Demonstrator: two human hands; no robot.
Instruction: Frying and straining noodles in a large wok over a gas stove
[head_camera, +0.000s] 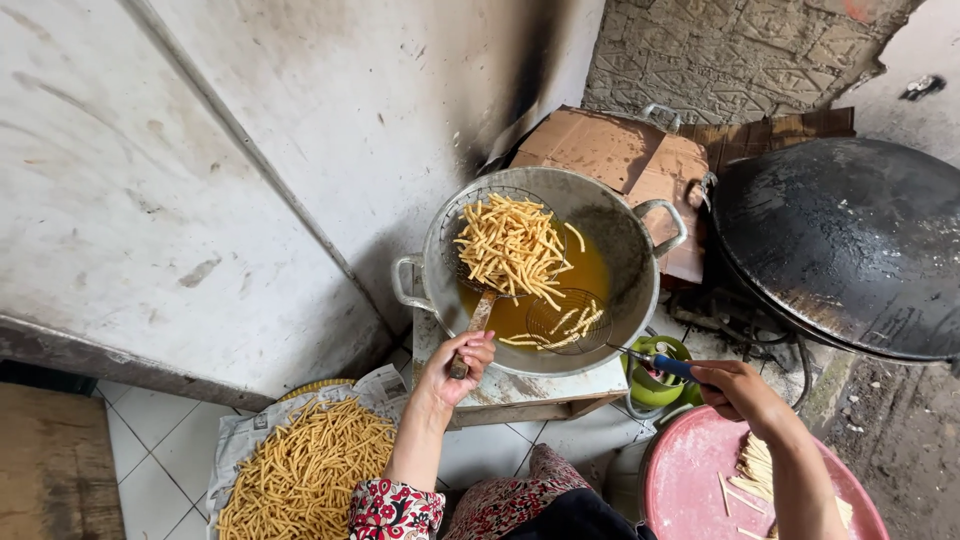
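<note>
Oil filled the bottom of the two-handled frying wok (625, 250), my landmark for everything. My left hand (455, 365) had its fingers (475, 350) closed round the wooden handle of the large wire skimmer (500, 245), held tilted above the oil so the heap of fried dough sticks (512, 248) could drain back into the wok. My right hand (740, 390) gripped the blue handle of a smaller wire skimmer (568, 320), dipped at the wok's near edge to catch stragglers. Left of the wok, low down, a paper-lined tray (235, 450) held finished sticks; right of it, a pink tub (690, 470) held pale raw ones.
</note>
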